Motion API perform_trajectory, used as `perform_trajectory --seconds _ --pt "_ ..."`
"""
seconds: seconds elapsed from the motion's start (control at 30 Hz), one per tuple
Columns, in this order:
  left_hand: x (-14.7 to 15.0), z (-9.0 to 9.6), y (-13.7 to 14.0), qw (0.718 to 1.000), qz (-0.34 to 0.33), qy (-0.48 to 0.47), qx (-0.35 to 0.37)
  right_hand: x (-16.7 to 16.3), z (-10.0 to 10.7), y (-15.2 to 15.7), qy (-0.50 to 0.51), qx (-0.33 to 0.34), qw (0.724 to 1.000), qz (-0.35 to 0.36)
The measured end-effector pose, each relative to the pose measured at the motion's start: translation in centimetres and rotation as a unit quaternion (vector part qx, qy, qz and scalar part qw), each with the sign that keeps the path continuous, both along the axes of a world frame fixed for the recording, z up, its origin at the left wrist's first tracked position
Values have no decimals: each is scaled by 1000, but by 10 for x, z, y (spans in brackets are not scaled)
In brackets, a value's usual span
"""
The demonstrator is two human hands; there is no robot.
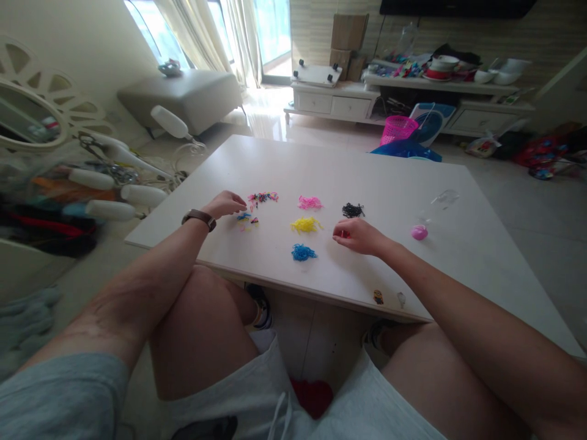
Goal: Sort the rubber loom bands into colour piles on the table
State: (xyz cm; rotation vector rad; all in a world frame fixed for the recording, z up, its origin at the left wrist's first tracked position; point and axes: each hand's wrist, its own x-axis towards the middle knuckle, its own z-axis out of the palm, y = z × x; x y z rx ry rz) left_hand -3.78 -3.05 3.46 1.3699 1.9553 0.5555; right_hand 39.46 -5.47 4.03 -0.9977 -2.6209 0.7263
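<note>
Left hand (225, 204) loosely bent, right hand (360, 235) curled over red rubbery bits (345, 234), can't tell grips; sloppy swipe could scatter black rubbery loops (352, 211).

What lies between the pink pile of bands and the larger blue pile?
The yellow pile of bands lies there, in between the pink pile and the larger blue pile; the head view shows this.
</note>
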Motion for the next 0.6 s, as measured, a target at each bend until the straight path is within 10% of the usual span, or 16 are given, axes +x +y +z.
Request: perform_trajectory --seconds 0.6 --pt "0 -9 9 997 -35 46 -60 3 -4 2 -12 -7 1000 -4"
